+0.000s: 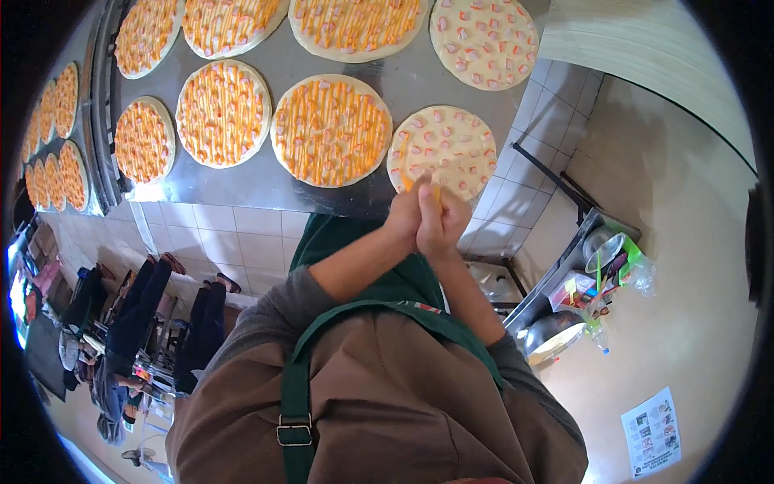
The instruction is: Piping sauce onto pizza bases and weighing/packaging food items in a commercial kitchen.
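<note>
Over the near edge of a round pizza base (443, 141), my left hand (403, 214) and my right hand (445, 224) are closed together around a piping bag of orange sauce (436, 192). Fingers hide most of the bag. Diced pink-and-white topping is scattered on this pale base, and a little orange sauce shows along its left side. Just left of it lies a pizza (332, 131) crossed by many thin orange sauce lines. Behind, another base (484, 44) bears only the diced topping.
Several more sauced pizzas (223, 114) sit in rows on the metal table (339, 202). At the right, a shelf (556, 278) holds metal bowls (552, 335) and packages by the wall. People (133, 315) stand at the lower left.
</note>
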`<state>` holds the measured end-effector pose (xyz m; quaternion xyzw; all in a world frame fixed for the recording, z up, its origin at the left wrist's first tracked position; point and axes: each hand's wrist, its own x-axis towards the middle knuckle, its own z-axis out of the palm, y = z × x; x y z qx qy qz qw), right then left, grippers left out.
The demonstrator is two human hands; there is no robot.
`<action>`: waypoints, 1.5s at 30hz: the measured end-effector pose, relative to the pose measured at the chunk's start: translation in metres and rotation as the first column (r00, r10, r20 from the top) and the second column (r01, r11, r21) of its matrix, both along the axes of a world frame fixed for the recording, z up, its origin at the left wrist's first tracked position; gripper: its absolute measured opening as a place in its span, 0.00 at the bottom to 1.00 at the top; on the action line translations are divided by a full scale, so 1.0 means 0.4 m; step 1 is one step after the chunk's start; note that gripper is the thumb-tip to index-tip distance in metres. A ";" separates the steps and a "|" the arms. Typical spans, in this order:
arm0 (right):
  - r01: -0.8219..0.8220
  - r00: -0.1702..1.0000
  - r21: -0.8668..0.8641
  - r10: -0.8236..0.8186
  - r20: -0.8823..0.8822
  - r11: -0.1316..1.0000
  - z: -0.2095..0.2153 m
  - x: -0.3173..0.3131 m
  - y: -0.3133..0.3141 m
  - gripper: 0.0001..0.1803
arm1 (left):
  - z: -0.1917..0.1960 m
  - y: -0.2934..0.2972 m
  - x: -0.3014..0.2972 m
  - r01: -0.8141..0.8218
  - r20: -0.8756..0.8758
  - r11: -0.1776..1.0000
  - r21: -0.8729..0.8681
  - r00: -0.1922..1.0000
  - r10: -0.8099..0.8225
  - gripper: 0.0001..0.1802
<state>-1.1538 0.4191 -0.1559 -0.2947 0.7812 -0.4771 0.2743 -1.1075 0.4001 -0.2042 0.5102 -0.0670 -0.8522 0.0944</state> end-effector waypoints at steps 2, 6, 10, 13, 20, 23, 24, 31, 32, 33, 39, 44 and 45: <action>0.017 1.000 -0.014 -0.017 -0.012 1.000 0.012 -0.009 -0.015 0.20 | 0.008 0.026 0.003 -0.154 0.047 0.976 0.155 0.988 0.148 0.27; 0.049 0.998 -0.082 -0.052 -0.032 0.995 -0.019 -0.093 -0.075 0.20 | -0.049 -0.070 -0.067 0.059 -0.125 0.992 0.114 0.991 -0.044 0.26; 0.081 0.991 -0.034 -0.084 -0.105 0.996 0.009 -0.060 -0.042 0.21 | -0.005 -0.035 -0.045 0.026 -0.116 1.000 0.014 0.993 -0.024 0.24; 0.086 0.996 0.001 -0.086 0.008 0.996 0.017 0.021 0.049 0.22 | -0.032 0.093 0.007 -0.099 -0.056 0.992 0.076 0.993 0.104 0.23; 0.117 0.987 -0.044 -0.121 -0.108 0.992 -0.003 -0.123 -0.072 0.22 | -0.074 -0.086 -0.142 0.052 -0.282 0.985 0.163 0.959 -0.004 0.20; 0.138 0.988 0.012 -0.137 -0.069 0.990 -0.005 -0.072 -0.031 0.22 | -0.135 0.025 -0.071 0.162 -0.110 0.985 -0.065 0.980 -0.168 0.20; 0.145 0.988 0.061 -0.141 -0.062 0.988 -0.002 -0.043 0.027 0.22 | -0.060 0.059 -0.031 0.570 0.229 0.658 -0.492 0.814 -0.533 0.19; 0.204 0.974 0.032 -0.199 -0.109 0.979 -0.005 -0.105 -0.034 0.24 | -0.109 0.019 -0.095 0.327 -0.014 0.816 -0.477 0.925 -0.379 0.18; 0.229 0.964 0.031 -0.222 -0.145 0.973 -0.008 -0.142 -0.053 0.24 | -0.031 -0.065 -0.135 0.404 0.026 0.731 -0.550 0.883 -0.468 0.17; 0.232 0.963 0.032 -0.225 -0.149 0.972 -0.012 -0.148 -0.049 0.24 | -0.019 -0.069 -0.147 0.404 0.021 0.731 -0.550 0.882 -0.471 0.17; 0.235 0.972 0.127 -0.235 -0.017 0.964 0.015 -0.006 0.100 0.22 | 0.022 0.095 -0.008 0.135 -0.070 0.974 0.183 0.990 -0.124 0.19; 0.241 0.970 0.098 -0.235 -0.065 0.966 0.017 -0.107 -0.001 0.22 | -0.067 0.046 -0.125 0.072 -0.169 0.991 0.117 0.984 -0.052 0.20; 0.266 0.963 0.051 -0.263 -0.056 0.963 0.010 -0.148 -0.028 0.23 | -0.049 0.017 -0.152 0.085 -0.180 0.989 0.121 0.982 -0.063 0.20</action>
